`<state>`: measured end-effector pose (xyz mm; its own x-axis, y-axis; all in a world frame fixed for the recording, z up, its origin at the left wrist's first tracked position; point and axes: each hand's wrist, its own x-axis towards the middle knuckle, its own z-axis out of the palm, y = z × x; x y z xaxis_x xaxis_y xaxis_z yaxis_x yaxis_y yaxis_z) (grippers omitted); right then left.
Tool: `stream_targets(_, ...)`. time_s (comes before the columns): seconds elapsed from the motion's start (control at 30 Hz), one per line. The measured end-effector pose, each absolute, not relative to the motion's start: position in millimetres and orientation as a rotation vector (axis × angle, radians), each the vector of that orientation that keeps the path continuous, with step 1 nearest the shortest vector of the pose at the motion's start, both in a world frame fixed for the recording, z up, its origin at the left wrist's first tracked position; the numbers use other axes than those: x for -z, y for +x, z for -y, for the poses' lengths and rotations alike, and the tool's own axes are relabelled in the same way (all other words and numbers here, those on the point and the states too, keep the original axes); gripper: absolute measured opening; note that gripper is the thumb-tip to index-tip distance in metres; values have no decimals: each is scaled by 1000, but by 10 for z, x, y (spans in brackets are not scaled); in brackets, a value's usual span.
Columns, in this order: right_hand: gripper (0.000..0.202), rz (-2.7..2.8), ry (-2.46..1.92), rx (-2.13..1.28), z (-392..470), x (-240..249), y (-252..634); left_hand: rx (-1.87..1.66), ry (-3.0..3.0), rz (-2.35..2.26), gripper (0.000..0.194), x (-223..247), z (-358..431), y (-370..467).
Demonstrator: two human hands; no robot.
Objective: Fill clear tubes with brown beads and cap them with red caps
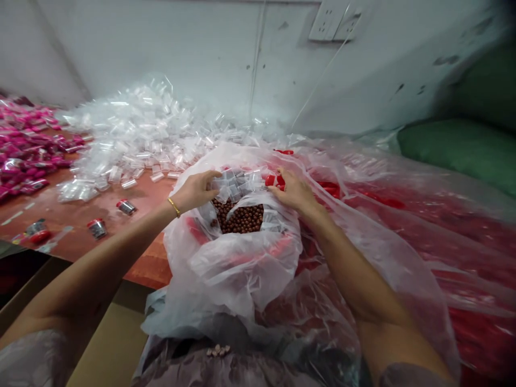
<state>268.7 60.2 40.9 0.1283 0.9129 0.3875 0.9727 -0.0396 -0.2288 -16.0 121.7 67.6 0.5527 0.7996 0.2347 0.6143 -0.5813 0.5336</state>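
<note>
Brown, glossy and round: beads (244,219), pooled in the hollow of a translucent bag (242,269) just in front of the body. Turned back at the mouth, likely to keep the opening wide and stop rolling, with red curves (282,245) showing through the thin, creased film. Banked along the far side of the beads, clear-grey pieces (234,183), boxy and overlapping, with red pieces (271,180) at the right end. At the left end of that bank, left hand (196,189), half curled, thumb and fingers apart; by the red pieces, right hand (297,189), likewise parted (looks like a loose fence around the pile). Firm hold or light touch: cannot tell for either. Farther left, on a worn reddish table (151,260), small red-lidded jars (97,228). Behind, stiff, shiny clear containers (137,121), loosely heaped; beyond these, bright pink packets (24,141), crinkled and glossy.
</note>
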Motion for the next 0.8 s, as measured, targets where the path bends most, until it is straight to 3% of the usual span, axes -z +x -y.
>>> stream_targets(0.13, 42, 1897, -1691, 413, -453, -456, 2500, -721, 2133, -1070, 36, -656, -1093, -147)
stream_targets(0.27, 31, 1987, -1548, 442, -318, -559, 2258, -507, 2359, -1032, 27, -687, -970, -75)
stream_targets(0.43, 28, 1643, -1748, 356, -224, -558, 2604, -280, 2830, -788, 42, -648, -897, -75)
stream_targets(0.53, 29, 1456, -1903, 183, -170, -490, 2872, -155, 2950, -663, 38, -546, -918, -38)
stream_targets(0.67, 30, 1552, -1995, 142, -203, -422, 2910, -103, 2963, -607, 27, -507, -927, 52)
stream_targets(0.8, 27, 1788, -2032, 170, -391, -385, 2827, 68, 2930, -831, 32, -645, -854, 70)
